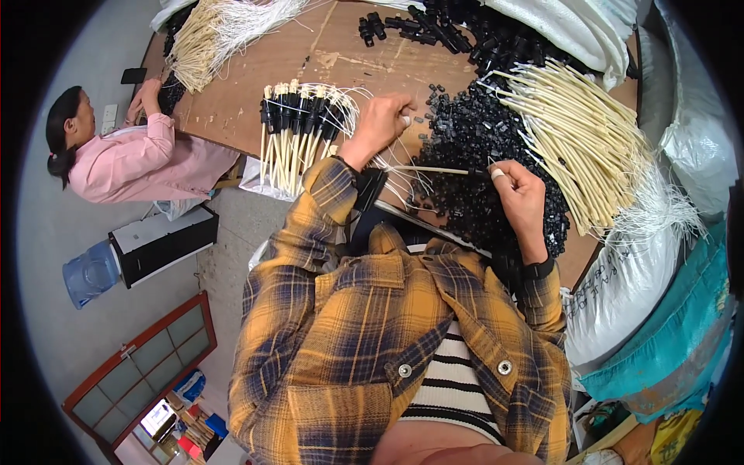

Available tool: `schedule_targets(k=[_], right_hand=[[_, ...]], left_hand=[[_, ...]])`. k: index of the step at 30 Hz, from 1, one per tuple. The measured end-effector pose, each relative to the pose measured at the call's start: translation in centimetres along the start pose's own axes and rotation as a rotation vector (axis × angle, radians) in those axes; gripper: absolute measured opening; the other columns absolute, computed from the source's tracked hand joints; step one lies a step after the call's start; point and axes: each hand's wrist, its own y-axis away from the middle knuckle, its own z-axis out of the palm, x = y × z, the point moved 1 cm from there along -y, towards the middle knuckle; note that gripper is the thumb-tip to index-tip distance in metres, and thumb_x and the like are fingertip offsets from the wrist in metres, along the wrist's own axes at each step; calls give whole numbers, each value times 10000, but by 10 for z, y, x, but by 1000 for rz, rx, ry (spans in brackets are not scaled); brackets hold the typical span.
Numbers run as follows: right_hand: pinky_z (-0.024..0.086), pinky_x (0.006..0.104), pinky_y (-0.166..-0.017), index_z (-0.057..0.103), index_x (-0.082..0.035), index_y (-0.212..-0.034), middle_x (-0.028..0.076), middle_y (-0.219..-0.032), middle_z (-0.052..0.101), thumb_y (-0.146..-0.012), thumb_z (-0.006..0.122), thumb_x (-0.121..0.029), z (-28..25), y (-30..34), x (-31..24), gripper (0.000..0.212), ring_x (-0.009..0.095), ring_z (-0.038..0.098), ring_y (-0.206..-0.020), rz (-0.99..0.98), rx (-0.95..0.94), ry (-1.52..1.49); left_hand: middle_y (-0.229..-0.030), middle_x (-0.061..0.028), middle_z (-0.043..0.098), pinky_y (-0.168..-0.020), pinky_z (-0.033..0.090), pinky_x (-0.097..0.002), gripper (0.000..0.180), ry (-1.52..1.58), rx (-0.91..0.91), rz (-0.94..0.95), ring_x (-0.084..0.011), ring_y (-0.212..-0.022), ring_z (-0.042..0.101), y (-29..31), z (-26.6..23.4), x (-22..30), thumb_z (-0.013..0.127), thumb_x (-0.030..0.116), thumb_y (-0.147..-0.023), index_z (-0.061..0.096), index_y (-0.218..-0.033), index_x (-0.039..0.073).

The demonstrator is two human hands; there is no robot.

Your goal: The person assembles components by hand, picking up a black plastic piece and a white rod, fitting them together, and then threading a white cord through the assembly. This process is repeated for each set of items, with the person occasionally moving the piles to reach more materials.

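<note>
My right hand (518, 198) is closed, thumb and finger pinched at the black tip of a thin cream sleeved stick (438, 169) that lies level across the front of the parts pile, white wire trailing at its left end. My left hand (380, 125) is above the table with its fingers curled together; whatever they hold, if anything, is hidden. Small black plastic pieces (473, 124) are heaped between and beyond my hands. Left of my left hand stands a cluster of cream sticks with black holders (298, 116), their white wires looping rightward.
A big bundle of cream sleeved sticks (581, 147) lies right of the heap. Black cylindrical parts (434, 31) and a white sack (570, 31) are at the back. Another cream bundle (198, 46) sits far left, near a person in pink (128, 159). Stuffed sacks (620, 294) flank the table's right side.
</note>
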Motion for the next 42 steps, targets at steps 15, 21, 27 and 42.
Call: schedule_targets(k=[15,21,27,42], right_hand=[[239,190,-506,671,6,-862,-124,-639,438,-895,624,-90,13,-7,4,112,-11,306,-575,140,33,-156],[467,256,-614,682,-4,-908,79,-731,669,-834,553,6,21,-8,10,149,90,572,-659,-47,20,-223],[462,266,-539,669,-59,-946,74,-749,648,-844,638,-20,28,4,-10,113,130,594,-569,-320,287,254],[305,169,-488,618,1,-1028,-72,-673,499,-860,640,-15,6,7,-20,171,7,384,-518,-12,-133,-743]], left_hand=[[-839,-72,653,-633,504,-258,289,439,89,79,-172,-700,610,12,13,84,712,-22,-688,704,-958,81],[-877,-60,655,-683,523,-315,291,332,108,404,-223,-804,642,25,36,130,693,-48,-687,704,-950,75],[-814,-11,651,-631,466,-216,337,556,108,-25,-78,-734,595,30,26,126,622,-94,-722,698,-1010,62],[-965,-74,672,-702,526,-242,229,260,292,310,-152,-857,658,21,9,107,683,2,-695,698,-914,66]])
